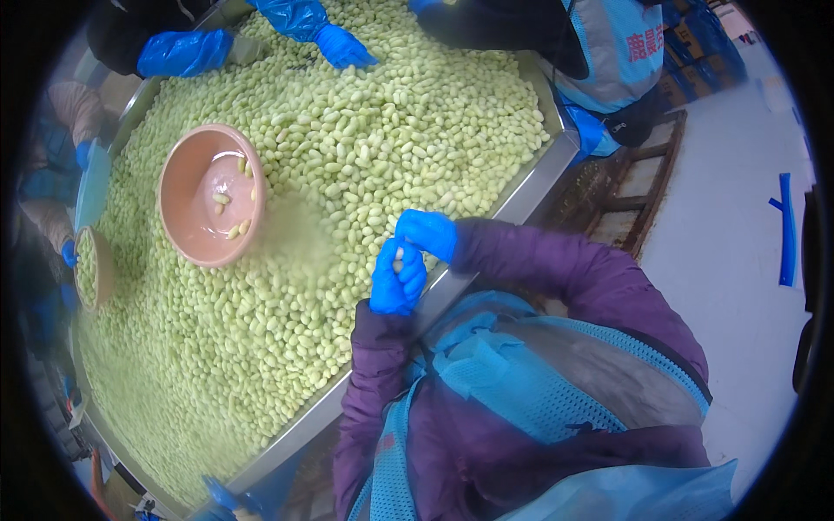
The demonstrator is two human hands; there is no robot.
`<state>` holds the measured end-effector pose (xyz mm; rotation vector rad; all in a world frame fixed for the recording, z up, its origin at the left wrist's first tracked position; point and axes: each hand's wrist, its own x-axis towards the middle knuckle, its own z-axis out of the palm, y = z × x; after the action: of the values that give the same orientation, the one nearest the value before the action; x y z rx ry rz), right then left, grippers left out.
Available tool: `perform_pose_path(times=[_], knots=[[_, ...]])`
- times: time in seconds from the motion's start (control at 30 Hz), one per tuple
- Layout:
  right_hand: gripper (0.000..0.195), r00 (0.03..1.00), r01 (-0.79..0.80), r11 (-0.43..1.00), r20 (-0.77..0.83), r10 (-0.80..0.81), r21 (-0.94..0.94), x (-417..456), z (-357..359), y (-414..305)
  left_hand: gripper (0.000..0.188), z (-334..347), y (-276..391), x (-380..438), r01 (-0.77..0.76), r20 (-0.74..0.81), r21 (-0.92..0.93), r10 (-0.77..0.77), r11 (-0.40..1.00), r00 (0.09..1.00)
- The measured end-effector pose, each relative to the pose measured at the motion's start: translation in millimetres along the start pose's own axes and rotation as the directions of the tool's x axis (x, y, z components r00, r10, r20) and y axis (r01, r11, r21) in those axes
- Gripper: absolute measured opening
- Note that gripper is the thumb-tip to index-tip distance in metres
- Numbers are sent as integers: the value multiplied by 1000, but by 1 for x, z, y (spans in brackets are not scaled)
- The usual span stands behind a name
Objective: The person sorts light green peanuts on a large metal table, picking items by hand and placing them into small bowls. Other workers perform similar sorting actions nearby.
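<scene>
My left hand (396, 280), in a blue glove, has its fingers curled around a small whitish oval piece (399, 255) at the near edge of a metal-rimmed table (521, 189). Touching it from above right is my right hand (427, 233), also gloved in blue, with bent fingers at the same piece; whether it grips anything is hidden. Below and around both hands lies a thick layer of pale green oval pieces (365, 150), bean- or cocoon-like. A pink plastic basin (212, 195) rests on them to the left, holding several yellowish pieces.
Across the table, a co-worker's blue-gloved hand (342, 47) touches the pieces, near a blue sleeve cover (186, 53). Other workers stand at the left, by a filled bowl (94, 267). A co-worker in a vest (612, 58) is at upper right, near a rusty metal frame (642, 182).
</scene>
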<state>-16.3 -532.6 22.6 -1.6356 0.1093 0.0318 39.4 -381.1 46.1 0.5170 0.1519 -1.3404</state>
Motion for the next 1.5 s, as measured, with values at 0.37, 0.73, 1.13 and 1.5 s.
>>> perform_pose_path(times=[0.37,0.73,1.13,1.5], knots=[[79,886,-461,605,-292,362,-649,38,-151,36,25,3,37,-29,-241,-353,280,333,929,874],[76,644,-728,612,-1,765,-309,20,-186,114,25,-84,-26,-2,199,-420,345,-39,917,907],[33,371,-843,-58,656,657,535,28,-179,189,18,-90,-56,80,193,-473,39,-152,980,868],[44,584,-767,346,364,726,541,67,-140,175,16,-96,-53,120,18,-487,-332,-188,943,853]])
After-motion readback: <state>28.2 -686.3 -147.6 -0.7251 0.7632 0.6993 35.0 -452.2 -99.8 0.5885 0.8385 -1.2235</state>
